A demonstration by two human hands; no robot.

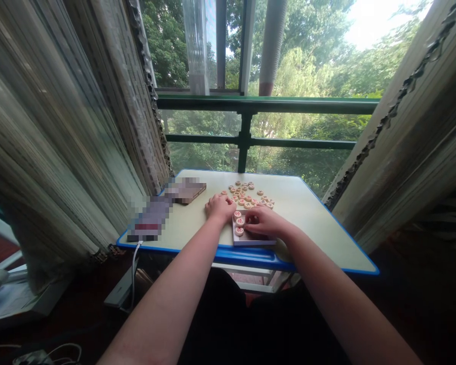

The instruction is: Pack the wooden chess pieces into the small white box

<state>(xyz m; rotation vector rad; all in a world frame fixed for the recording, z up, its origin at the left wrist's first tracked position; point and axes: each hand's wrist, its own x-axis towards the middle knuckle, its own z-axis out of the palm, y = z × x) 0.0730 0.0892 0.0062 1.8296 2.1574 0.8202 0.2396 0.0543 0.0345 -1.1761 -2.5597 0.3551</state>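
Observation:
My left hand (219,208) rests curled on the pale table (311,213) beside a small white box (251,239) near the front edge. Three round wooden game pieces (239,222) with red marks stand in a column at the box's left side. My right hand (265,222) lies over the box with its fingers pinched at the middle piece. Several more wooden pieces (248,195) lie scattered on the table just beyond both hands.
A brown wooden box (188,190) and a blurred flat object (152,218) lie at the table's left. Curtains hang on both sides. A green railing (266,105) and window stand behind the table. A white cable (134,268) drops from the left front edge.

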